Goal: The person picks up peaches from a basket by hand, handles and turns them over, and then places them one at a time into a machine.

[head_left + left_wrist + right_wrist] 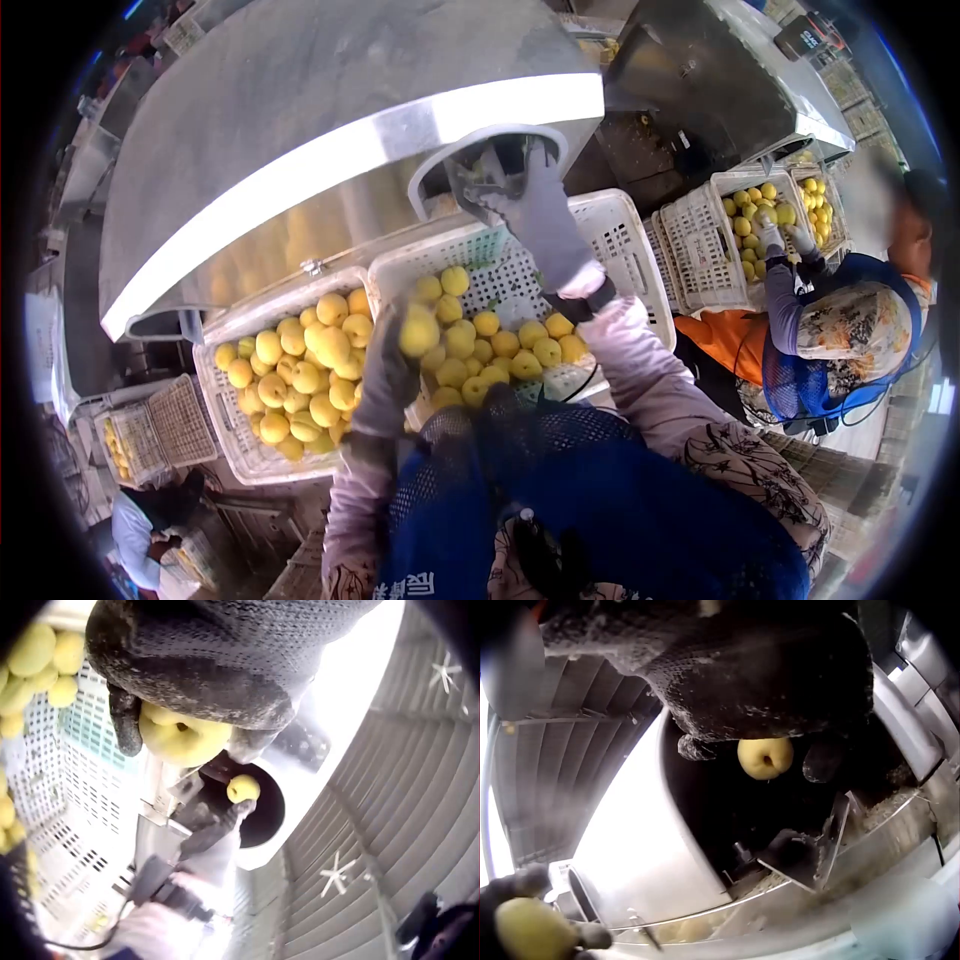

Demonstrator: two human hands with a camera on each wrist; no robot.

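R hand is gloved and up at the round opening in the front of the steel machine, arm stretched fwd over the crates. Its fingertips are closed on a yellow fruit, pinched under the glove right at the dark mouth of the opening. R wrist view shows the stem dimple facing the cam. Can't tell if the fruit touches anything inside. L hand is also gloved, lower and nearer the body. Its fingers are curled round a second fruit, held above the gap btwn the two crates, well apart from the opening. L wrist view shows the thumb wrapped on one side, with approx half the fruit exposed. Left crate is white perforated plastic w/ a heap of the same yellow fruit. Centre crate sits beside it, directly below the opening, w/ fruit piled at its near end and the far end mostly bare mesh. Another worker stands to the right w/ gloved hands in a further crate of fruit, by a second steel machine.
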